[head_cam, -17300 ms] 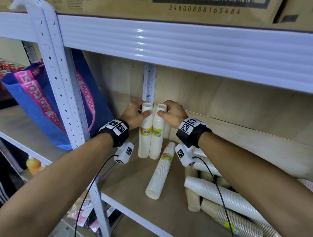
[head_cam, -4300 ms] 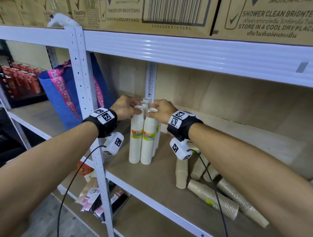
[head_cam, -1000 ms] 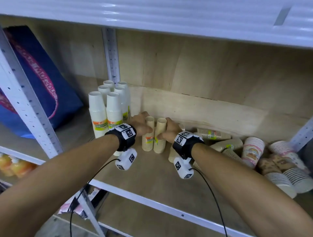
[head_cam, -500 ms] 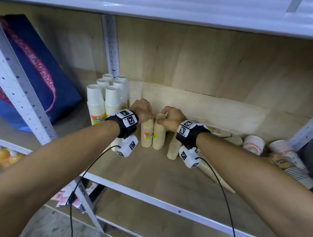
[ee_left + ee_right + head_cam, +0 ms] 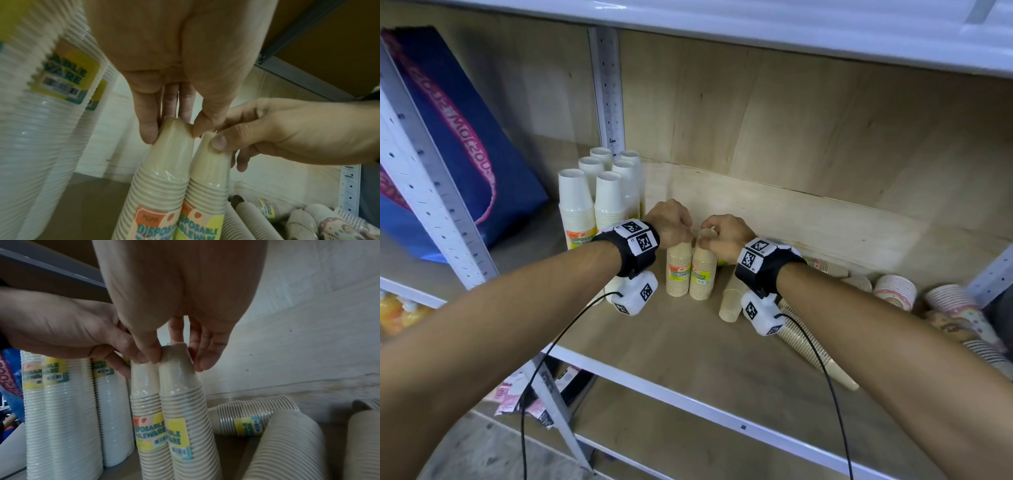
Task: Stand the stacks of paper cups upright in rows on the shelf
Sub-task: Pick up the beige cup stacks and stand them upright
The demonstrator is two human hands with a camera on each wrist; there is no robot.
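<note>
Two short beige cup stacks stand upright side by side, touching, on the wooden shelf (image 5: 688,359), right of several tall white upright stacks (image 5: 599,192). My left hand (image 5: 674,226) pinches the top of the left beige stack (image 5: 678,274) between thumb and fingers; the left wrist view shows this left hand (image 5: 172,131) on the left beige stack (image 5: 162,178). My right hand (image 5: 717,236) pinches the top of the right beige stack (image 5: 703,274). In the right wrist view, this right hand (image 5: 176,358) grips the right beige stack (image 5: 185,402).
More beige stacks (image 5: 811,346) lie on their sides to the right, with patterned cup stacks (image 5: 893,291) beyond them. A blue bag (image 5: 458,137) leans at the left behind the white upright post (image 5: 431,192). The upper shelf (image 5: 756,24) hangs low overhead.
Both hands have shifted from the sides of the two beige stacks up onto their tops. The stacks stay upright next to the white ones.
</note>
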